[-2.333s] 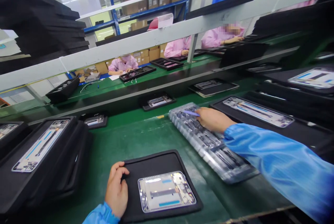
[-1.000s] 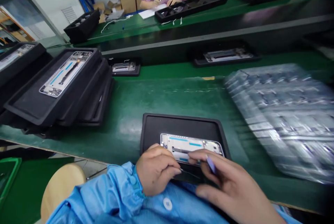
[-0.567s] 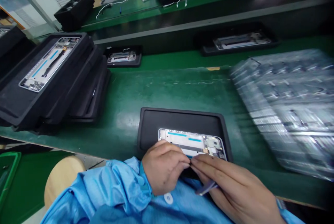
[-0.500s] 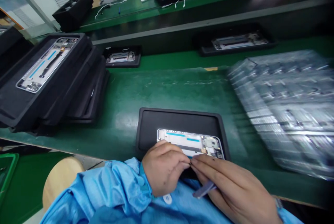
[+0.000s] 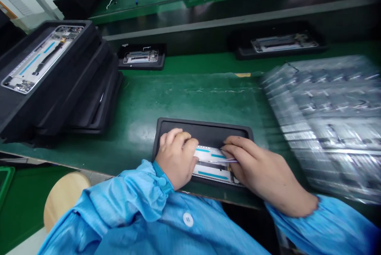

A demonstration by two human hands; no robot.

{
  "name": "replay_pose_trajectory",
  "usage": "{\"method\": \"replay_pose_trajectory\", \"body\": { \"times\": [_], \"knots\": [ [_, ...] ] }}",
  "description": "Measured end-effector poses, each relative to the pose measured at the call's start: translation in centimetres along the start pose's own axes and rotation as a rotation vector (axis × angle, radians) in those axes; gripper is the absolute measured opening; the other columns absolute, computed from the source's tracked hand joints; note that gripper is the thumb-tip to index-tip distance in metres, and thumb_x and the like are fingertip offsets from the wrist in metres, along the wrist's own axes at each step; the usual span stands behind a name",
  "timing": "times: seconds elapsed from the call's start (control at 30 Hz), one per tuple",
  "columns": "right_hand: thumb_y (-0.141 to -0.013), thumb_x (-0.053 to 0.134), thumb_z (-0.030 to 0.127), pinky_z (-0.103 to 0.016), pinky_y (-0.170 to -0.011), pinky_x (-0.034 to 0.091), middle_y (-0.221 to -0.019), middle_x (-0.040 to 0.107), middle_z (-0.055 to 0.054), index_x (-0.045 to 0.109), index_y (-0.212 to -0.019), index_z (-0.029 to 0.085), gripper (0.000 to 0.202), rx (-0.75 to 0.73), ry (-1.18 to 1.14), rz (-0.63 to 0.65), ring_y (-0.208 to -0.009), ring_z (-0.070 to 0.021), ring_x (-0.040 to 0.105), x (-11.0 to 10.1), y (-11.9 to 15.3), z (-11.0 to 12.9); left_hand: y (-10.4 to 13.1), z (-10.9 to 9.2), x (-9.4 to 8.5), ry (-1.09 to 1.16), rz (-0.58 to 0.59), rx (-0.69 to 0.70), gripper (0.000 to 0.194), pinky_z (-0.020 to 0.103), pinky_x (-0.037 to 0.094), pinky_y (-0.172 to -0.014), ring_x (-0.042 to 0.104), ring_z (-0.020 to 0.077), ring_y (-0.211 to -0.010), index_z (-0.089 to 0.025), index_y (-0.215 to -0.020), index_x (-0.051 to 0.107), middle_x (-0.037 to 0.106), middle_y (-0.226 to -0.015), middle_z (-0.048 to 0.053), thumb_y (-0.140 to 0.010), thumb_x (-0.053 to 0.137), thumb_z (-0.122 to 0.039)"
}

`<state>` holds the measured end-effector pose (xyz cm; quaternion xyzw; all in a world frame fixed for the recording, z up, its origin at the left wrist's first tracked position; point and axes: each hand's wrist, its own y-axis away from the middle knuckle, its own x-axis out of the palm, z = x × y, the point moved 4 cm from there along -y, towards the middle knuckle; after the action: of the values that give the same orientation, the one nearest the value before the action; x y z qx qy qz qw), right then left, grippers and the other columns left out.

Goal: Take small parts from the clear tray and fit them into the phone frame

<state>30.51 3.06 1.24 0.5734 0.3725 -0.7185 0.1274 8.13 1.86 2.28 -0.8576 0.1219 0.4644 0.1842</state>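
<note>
- On the tray (image 5: 205, 128), left hand (image 5: 175, 156) presses flat on the frame (image 5: 212, 163), fingers loosely bent, gripping nothing.
- Right hand (image 5: 262, 171) pinches tweezers (image 5: 228, 161) over the frame; best kept low and steady.

Left: a stack of black trays (image 5: 74, 88), with a phone frame (image 5: 38, 58) on top.
Right: clear blister trays (image 5: 327, 120) of parts, blurred.
Conveyor: two small black trays (image 5: 141, 56) (image 5: 279, 44) carrying frames.
Below: a wooden stool (image 5: 62, 199).

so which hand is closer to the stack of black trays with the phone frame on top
Left. The left hand rests on the near tray's left end, on the side toward the stack of black trays. The right hand is farther right, toward the clear blister tray.
</note>
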Motion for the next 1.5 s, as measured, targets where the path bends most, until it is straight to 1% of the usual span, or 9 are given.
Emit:
{"method": "replay_pose_trajectory", "body": {
  "times": [0.13,0.43,0.6,0.77,0.87,0.97,1.13,1.37,1.5],
  "knots": [
    [-0.098,0.051,0.011,-0.031,-0.071,0.055,-0.119,0.073,-0.011,0.068,-0.109,0.016,0.021,-0.045,-0.030,0.050,-0.092,-0.0202,0.072,0.7,-0.7,0.4,0.0,0.3,0.5,-0.017,0.084,-0.020,0.031,0.061,0.042,-0.117,0.053,0.0364,-0.141,-0.023,-0.129,0.064,0.070,-0.138,0.011,-0.098,0.067,-0.026],
    [-0.102,0.048,0.010,-0.032,-0.069,0.053,-0.113,0.074,-0.011,0.068,-0.107,0.015,0.021,-0.130,0.027,0.055,-0.085,-0.0190,0.068,0.0,-1.7,1.6,0.0,0.3,0.5,0.020,0.097,-0.032,0.031,0.059,0.039,-0.117,0.053,0.0353,-0.143,-0.025,-0.128,0.062,0.071,-0.137,0.009,-0.097,0.069,-0.024],
    [-0.103,0.046,0.012,-0.034,-0.066,0.052,-0.110,0.073,-0.011,0.067,-0.104,0.014,0.021,-0.100,0.065,0.078,-0.078,-0.0188,0.066,0.0,-1.9,2.2,0.0,0.3,0.5,0.014,0.090,-0.034,0.030,0.058,0.041,-0.116,0.054,0.0347,-0.142,-0.024,-0.127,0.062,0.070,-0.137,0.009,-0.098,0.067,-0.022],
    [-0.103,0.051,0.016,-0.033,-0.065,0.054,-0.110,0.074,-0.010,0.067,-0.103,0.016,0.016,-0.040,0.013,0.075,-0.082,-0.0188,0.069,0.1,-1.8,2.0,0.0,0.2,0.4,0.011,0.083,-0.028,0.030,0.059,0.041,-0.116,0.054,0.0349,-0.142,-0.023,-0.126,0.062,0.070,-0.137,0.009,-0.097,0.070,-0.024],
    [-0.103,0.048,0.014,-0.030,-0.071,0.057,-0.114,0.075,-0.009,0.069,-0.110,0.016,0.022,-0.028,-0.056,0.068,-0.091,-0.0182,0.073,0.0,-1.1,1.5,0.0,0.2,0.5,0.007,0.078,-0.033,0.028,0.059,0.041,-0.117,0.053,0.0347,-0.142,-0.023,-0.124,0.062,0.071,-0.136,0.009,-0.097,0.070,-0.025],
    [-0.104,0.050,0.015,-0.033,-0.079,0.059,-0.121,0.075,-0.011,0.070,-0.119,0.016,0.025,-0.060,-0.034,0.046,-0.099,-0.0209,0.074,-0.3,-0.1,1.5,0.0,0.3,0.5,0.002,0.074,-0.026,0.028,0.059,0.041,-0.116,0.054,0.0346,-0.141,-0.022,-0.123,0.062,0.071,-0.136,0.009,-0.097,0.070,-0.025],
    [-0.102,0.056,0.018,-0.037,-0.082,0.060,-0.124,0.076,-0.013,0.073,-0.123,0.017,0.027,-0.040,0.019,0.045,-0.100,-0.0242,0.075,-0.4,0.8,1.7,0.0,0.3,0.5,-0.005,0.065,-0.023,0.025,0.058,0.041,-0.115,0.054,0.0341,-0.141,-0.023,-0.121,0.062,0.071,-0.136,0.009,-0.098,0.070,-0.026],
    [-0.101,0.059,0.021,-0.035,-0.079,0.061,-0.121,0.078,-0.010,0.073,-0.118,0.017,0.022,0.061,-0.056,0.039,-0.098,-0.0218,0.076,-0.1,-0.1,1.1,0.0,0.3,0.5,0.006,0.074,-0.038,0.025,0.059,0.041,-0.116,0.054,0.0332,-0.142,-0.024,-0.121,0.062,0.071,-0.135,0.009,-0.097,0.068,-0.024],
    [-0.101,0.058,0.018,-0.033,-0.078,0.059,-0.118,0.078,-0.010,0.073,-0.114,0.018,0.019,0.019,-0.066,0.025,-0.097,-0.0215,0.076,0.0,-0.5,1.2,0.0,0.3,0.5,0.007,0.080,-0.034,0.025,0.059,0.041,-0.116,0.053,0.0331,-0.142,-0.024,-0.121,0.062,0.071,-0.136,0.009,-0.097,0.069,-0.026]
  ]
}}
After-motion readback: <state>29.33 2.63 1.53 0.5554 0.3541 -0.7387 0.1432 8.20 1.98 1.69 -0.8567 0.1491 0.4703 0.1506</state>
